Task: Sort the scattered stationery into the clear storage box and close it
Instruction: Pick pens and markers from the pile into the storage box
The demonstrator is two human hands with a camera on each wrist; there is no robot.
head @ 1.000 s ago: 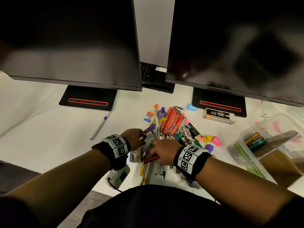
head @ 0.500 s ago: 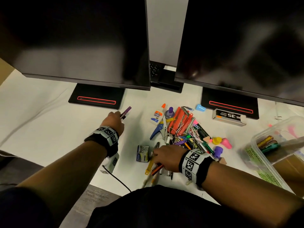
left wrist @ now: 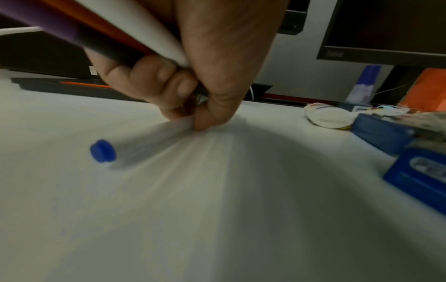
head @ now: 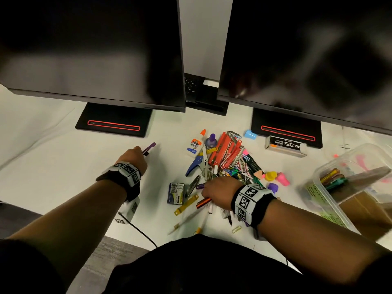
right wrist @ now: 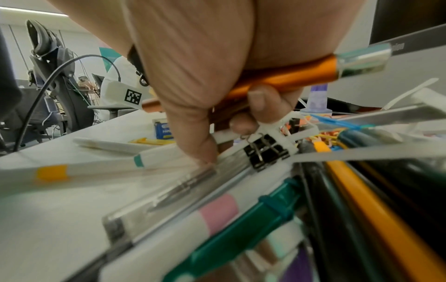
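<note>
My left hand (head: 135, 159) holds a purple pen (head: 149, 148) and pinches a blue-capped pen (left wrist: 135, 147) lying on the bench (head: 53, 158). My right hand (head: 220, 193) grips an orange pen (right wrist: 289, 78) over the pile. The clear box (head: 331, 172) sits far right.

Both forearms reach forward from the bottom of the head view, each wrist wrapped in a black band with white marker tiles. The left hand (head: 135, 157) is stretched out to the left, knuckles up, fingers curled round a bundle of pens (left wrist: 101, 32) while thumb and fingertips pinch the end of a white pen (left wrist: 149, 141) against the desk (left wrist: 217, 209). The right hand (head: 218, 193) lies palm down, fingers closed round an orange pen (right wrist: 289, 76), thumb tip pressing downward.
</note>
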